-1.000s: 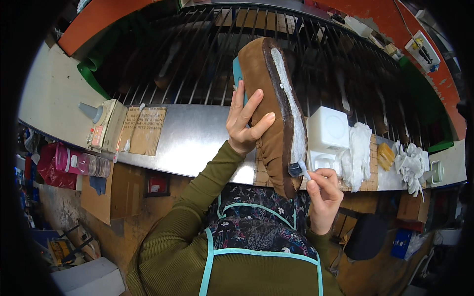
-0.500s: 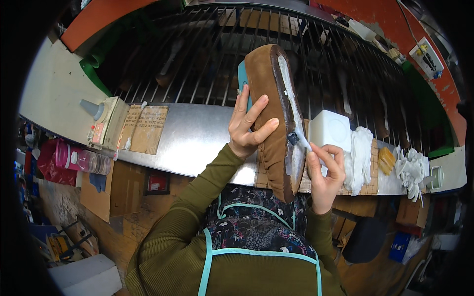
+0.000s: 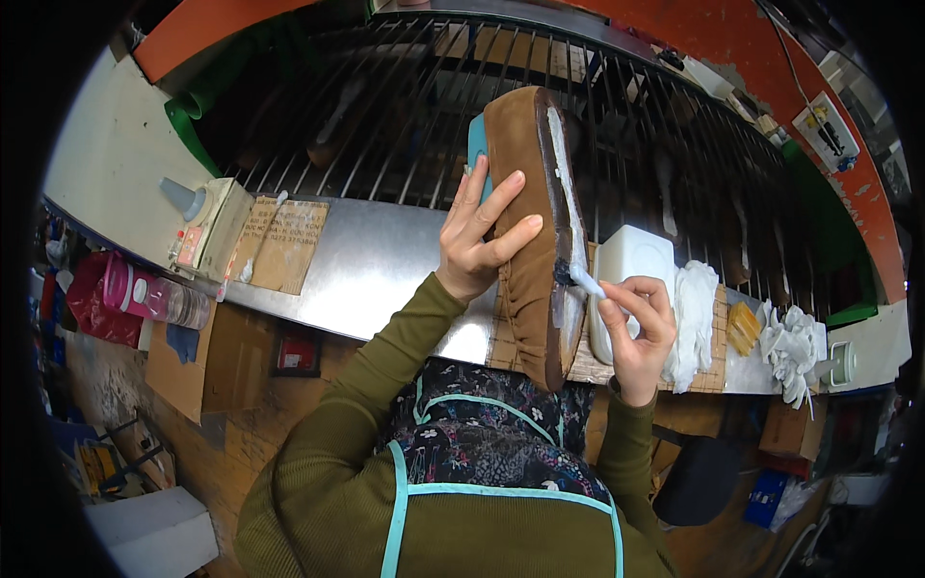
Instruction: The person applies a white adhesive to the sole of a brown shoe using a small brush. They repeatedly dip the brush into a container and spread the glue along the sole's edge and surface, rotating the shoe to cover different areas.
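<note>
A brown suede shoe upper (image 3: pixel 515 154) is held up on its side, its underside facing right, with a blue shoe last (image 3: pixel 477 140) showing at its left. My left hand (image 3: pixel 477 236) grips it from the left, fingers spread over the suede. Along the dark border of the underside runs a white strip. In my right hand (image 3: pixel 641 337) is a small white-handled brush (image 3: pixel 585 279), pinched between thumb and fingers. Its dark head touches the lower half of the underside. The thumb of my left hand is partly hidden.
A white plastic jug (image 3: pixel 636 260) stands behind my right hand, beside white gloves (image 3: pixel 692 328) and a yellow block (image 3: pixel 743 328). Metal bars (image 3: pixel 405 125) span the far side. At left, cardboard (image 3: pixel 284 241) carries a white-handled brush, near a box-shaped container (image 3: pixel 207 231).
The brush head has shifted slightly left on the shoe's underside, and more of its handle shows. My left hand keeps its hold; the whole view has shifted a little.
</note>
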### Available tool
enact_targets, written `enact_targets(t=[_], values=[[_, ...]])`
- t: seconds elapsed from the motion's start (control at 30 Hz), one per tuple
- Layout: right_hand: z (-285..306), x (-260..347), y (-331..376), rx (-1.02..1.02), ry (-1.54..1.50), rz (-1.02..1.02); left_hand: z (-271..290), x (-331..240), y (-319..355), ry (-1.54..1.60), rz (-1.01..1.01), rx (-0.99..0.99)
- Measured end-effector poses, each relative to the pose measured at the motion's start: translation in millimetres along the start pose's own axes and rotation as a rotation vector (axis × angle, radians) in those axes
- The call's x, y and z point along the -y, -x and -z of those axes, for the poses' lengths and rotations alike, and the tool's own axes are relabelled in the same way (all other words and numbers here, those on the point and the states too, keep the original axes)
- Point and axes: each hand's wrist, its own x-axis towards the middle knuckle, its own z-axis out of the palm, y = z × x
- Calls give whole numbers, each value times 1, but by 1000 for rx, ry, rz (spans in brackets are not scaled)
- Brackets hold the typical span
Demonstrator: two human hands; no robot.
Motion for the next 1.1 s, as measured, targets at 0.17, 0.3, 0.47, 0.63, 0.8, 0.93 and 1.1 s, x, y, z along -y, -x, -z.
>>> enact_targets(t=[0.17,0.3,0.47,0.63,0.8,0.93,1.1], values=[[6,2,13,50,-48,-28,1,-2,-1,26,59,32],[16,2,26,127,-123,-117,3,0,3,40,101,80],[18,6,51,67,-203,-273,-1,-2,6,66,187,105],[3,10,53,-56,-138,-281,-4,-4,9,41,188,142],[-3,14,39,-91,-67,-303,-4,-8,10,23,177,169],[-6,8,24,-114,86,-148,-3,-7,11,21,162,168],[-7,3,11,-119,44,-91,-1,-6,8,29,152,164]])
